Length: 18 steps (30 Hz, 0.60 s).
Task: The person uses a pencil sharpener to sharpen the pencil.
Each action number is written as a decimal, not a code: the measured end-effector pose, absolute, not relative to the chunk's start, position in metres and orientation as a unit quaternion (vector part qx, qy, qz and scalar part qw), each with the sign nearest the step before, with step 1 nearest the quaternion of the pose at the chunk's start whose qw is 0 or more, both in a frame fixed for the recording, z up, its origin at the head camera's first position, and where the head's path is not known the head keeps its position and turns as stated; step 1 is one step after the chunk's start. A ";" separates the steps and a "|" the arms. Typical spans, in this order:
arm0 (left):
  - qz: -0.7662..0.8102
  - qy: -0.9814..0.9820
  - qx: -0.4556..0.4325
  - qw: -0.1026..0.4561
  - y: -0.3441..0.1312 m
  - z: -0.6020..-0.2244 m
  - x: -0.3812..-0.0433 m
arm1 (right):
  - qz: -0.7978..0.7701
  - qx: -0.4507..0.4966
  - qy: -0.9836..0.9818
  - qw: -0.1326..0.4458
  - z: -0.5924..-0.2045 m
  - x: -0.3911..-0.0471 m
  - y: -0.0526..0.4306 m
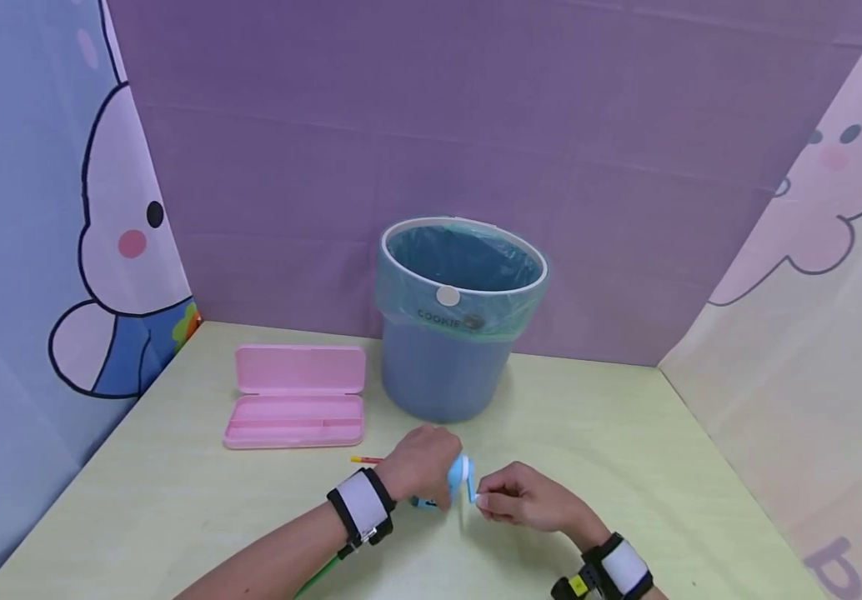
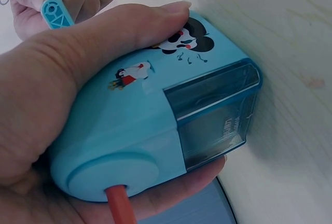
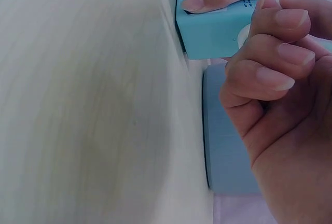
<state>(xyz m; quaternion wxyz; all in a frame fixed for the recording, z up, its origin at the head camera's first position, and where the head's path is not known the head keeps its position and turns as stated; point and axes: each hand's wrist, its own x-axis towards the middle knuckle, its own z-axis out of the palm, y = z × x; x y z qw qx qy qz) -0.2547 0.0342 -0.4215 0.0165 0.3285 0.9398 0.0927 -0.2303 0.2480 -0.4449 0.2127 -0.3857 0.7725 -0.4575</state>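
Observation:
My left hand [image 1: 425, 465] grips a light-blue crank pencil sharpener [image 2: 140, 115] on the table, thumb over its printed side. A clear shavings drawer [image 2: 215, 117] shows at the sharpener's lower end. From the round inlet sticks a red pencil [image 2: 120, 203], whose yellow end points left in the head view. My right hand [image 1: 527, 498] pinches the end of the blue crank handle [image 1: 471, 483], its fingers curled. In the right wrist view the right fingers hide most of the crank.
Behind the hands stands a blue bin [image 1: 438, 367] lined with a green-blue bag. An opened pink pencil case [image 1: 296, 406] lies to its left on the pale table [image 1: 176, 500]. A purple cloth [image 1: 476, 108] hangs at the back.

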 end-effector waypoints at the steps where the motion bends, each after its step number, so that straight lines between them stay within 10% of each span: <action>1: 0.091 0.940 0.329 0.014 0.034 -0.422 -0.255 | -0.460 -0.383 0.773 0.212 -0.444 -0.230 0.248; 18: 0.095 0.940 0.328 0.017 0.035 -0.420 -0.253 | -0.473 -0.378 0.768 0.208 -0.431 -0.236 0.250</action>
